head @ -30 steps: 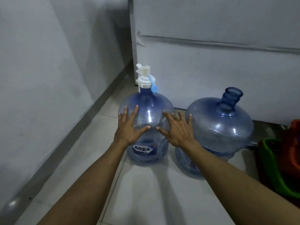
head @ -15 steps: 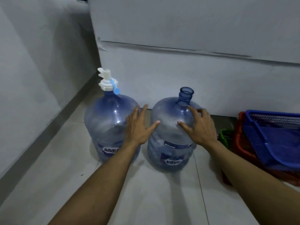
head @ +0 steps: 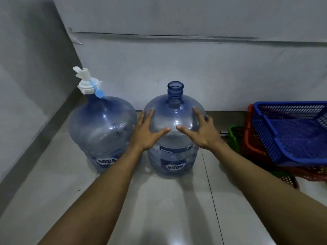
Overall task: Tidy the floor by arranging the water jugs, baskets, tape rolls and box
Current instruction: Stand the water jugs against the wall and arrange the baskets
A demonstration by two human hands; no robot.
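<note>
Your left hand [head: 147,134] and right hand [head: 201,132] lie flat, fingers spread, on the smooth domed shoulder of the open-necked water jug [head: 174,138], standing beside the capped water jug [head: 103,131]. Stacked perforated baskets [head: 290,133], seemingly plastic, sit right.

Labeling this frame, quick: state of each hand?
Left hand: open, fingers spread flat on the uncapped jug.
Right hand: open, pressed on the same jug's other side.
</note>
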